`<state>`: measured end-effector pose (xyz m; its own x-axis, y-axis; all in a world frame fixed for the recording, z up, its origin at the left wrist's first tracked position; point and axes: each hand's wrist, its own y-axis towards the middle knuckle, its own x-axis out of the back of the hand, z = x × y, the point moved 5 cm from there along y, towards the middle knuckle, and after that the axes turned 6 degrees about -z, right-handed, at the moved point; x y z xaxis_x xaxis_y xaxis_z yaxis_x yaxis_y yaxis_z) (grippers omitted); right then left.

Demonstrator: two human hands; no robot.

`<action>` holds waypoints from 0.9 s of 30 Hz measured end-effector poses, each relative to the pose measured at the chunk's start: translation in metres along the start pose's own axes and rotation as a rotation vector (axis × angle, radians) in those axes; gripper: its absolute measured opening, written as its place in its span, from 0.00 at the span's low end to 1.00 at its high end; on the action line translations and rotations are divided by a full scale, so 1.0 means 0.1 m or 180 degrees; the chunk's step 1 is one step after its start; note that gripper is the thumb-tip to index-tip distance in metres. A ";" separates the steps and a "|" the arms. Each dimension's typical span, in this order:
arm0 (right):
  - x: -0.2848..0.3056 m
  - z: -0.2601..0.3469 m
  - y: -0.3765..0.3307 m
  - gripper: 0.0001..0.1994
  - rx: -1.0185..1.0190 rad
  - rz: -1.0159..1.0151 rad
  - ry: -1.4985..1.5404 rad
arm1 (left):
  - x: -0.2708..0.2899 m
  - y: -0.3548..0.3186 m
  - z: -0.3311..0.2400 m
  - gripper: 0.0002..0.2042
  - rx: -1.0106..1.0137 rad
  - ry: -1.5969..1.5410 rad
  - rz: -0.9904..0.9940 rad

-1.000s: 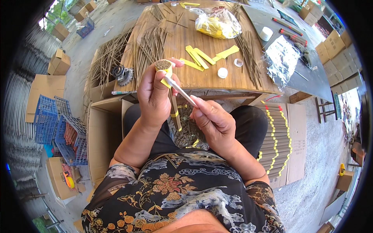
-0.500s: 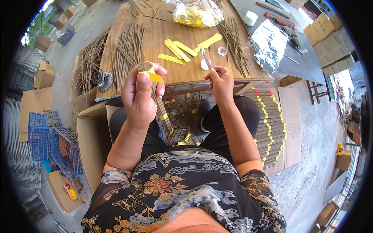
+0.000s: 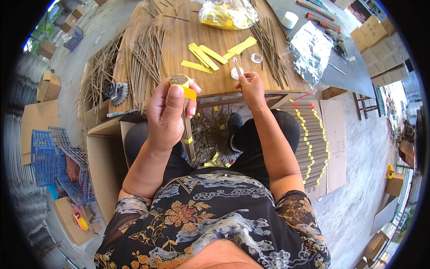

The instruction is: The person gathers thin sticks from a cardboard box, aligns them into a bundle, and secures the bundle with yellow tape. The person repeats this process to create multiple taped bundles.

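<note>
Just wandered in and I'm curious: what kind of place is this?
Probably a small open-air workshop for bundling incense-like sticks: loose brown sticks cover a wooden table, finished yellow-banded bundles lie in a row, and the left hand holds another bundle.

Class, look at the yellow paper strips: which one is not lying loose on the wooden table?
The yellow strip wrapped around the top of the stick bundle in the left hand. The other strips lie flat on the table, untouched.
</note>
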<state>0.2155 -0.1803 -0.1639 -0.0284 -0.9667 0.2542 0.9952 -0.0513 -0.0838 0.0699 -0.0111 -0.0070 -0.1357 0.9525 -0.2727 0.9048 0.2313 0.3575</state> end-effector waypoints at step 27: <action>0.07 1.88 -1.73 0.15 0.0987 0.2563 0.2643 | -0.32 -0.39 -0.59 0.22 0.0048 -0.0476 0.0768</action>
<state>0.0605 -0.1310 0.0337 0.6747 -0.5657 -0.4741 0.7320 0.5953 0.3315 0.0153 -0.0386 0.0401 0.1444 0.9395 -0.3105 0.9097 -0.0026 0.4152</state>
